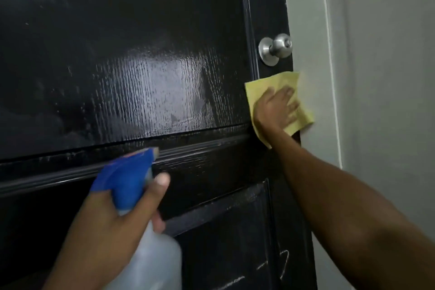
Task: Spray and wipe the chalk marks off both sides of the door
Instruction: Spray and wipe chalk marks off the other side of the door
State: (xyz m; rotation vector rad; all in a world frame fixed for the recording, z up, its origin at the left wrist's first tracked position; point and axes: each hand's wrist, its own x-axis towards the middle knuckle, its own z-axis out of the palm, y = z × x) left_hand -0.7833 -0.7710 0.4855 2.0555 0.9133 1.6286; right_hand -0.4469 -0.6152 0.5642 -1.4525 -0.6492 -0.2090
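Pressing a yellow cloth (303, 115) flat under the spread right hand (275, 108) below the knob (275, 48); left hand (110, 221) grips the spray bottle (131, 179), nozzle aimed doorward. Black door (117, 54) wet above; chalk marks (280, 263) remain low.

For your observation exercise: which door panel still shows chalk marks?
The lower panel, beside the spray bottle, has chalk scribbles; the upper panel is wet and glossy.

Door (141, 66) face was wide open left of cloth (303, 113), knob (276, 48) jutted just above it, wall (376, 77) boxed in the right edge.
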